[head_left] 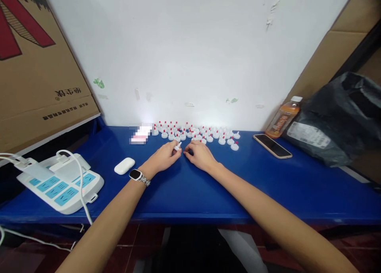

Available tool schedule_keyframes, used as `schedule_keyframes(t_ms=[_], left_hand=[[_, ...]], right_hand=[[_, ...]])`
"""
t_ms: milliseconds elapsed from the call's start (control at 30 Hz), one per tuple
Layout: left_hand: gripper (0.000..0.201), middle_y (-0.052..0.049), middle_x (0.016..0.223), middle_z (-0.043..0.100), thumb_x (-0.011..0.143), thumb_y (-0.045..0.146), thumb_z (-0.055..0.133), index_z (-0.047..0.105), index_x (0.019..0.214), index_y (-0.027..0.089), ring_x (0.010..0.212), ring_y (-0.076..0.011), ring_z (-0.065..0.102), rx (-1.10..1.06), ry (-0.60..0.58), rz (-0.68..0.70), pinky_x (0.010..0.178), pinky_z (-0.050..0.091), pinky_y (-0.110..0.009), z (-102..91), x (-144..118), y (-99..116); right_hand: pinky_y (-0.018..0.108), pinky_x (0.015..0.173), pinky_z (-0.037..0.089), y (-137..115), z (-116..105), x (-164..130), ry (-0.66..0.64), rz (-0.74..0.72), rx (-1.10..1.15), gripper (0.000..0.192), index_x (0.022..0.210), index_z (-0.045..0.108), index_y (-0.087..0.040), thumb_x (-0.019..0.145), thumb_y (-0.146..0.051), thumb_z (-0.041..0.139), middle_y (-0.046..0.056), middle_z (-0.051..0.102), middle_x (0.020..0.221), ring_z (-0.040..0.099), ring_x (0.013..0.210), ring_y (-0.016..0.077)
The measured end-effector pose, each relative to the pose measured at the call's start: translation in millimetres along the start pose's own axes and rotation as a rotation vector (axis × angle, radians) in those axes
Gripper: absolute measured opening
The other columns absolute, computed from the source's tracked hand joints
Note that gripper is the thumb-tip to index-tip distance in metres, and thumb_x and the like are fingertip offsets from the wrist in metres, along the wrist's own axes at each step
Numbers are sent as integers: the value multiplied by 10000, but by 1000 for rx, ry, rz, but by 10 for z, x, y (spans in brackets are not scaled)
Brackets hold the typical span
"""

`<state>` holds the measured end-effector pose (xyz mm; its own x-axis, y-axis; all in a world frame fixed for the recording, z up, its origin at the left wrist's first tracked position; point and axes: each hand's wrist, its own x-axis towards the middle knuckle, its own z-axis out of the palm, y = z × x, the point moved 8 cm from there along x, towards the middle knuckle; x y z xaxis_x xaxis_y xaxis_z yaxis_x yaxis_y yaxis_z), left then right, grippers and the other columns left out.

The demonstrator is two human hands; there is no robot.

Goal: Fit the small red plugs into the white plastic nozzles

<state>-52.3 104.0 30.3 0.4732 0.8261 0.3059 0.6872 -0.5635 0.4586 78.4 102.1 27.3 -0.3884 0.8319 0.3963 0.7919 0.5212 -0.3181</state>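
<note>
My left hand [164,157], a watch on its wrist, pinches a white nozzle cap [177,146] whose thin spout points up and to the right. No red tip shows on that spout. Just to the right, my right hand [200,155] has thumb and fingers pressed together; whatever is between them is hidden. Behind both hands, near the wall, stand many white round nozzle caps [234,146], most with small red tips on their spouts. One white cap [236,135] at the right end of the group shows a bare spout.
The blue table [190,193] meets a white wall. On the left lie a power strip [64,189] with plugged-in chargers and a white earbud case [124,165]. To the right are a phone [272,146], an orange drink bottle [282,119] and a black plastic bag [333,114]. Cardboard [38,74] stands at left.
</note>
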Motion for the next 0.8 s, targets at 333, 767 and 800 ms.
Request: schedule_keyframes(t_ms=[333,767,800], left_hand=[[201,-34,840,627,972,387,436,536,939,215,746,-194,589,8,-54,40,665,437,-308,122,-23,154],[243,10,731,577,1006,427,396,448,877,228,636,-172,566,-102,-91,25,590,377,-295,187,-9,249],[252,8,733,578,1010,433,389,440,872,228,634,-173,567,-107,-89,26,588,375,-297,195,-8,268]], right_hand=[[313,806,461,-33,-124,-85,-107,-28,-68,108,889,688,-195,877,-146,592,72,696,895,640,895,213],[278,693,537,307,-46,-5,258,253,909,171,891,657,-185,866,-353,635,29,720,789,675,714,156],[285,684,546,334,-6,-1,290,298,986,213,887,665,-186,845,-395,658,34,728,784,683,709,165]])
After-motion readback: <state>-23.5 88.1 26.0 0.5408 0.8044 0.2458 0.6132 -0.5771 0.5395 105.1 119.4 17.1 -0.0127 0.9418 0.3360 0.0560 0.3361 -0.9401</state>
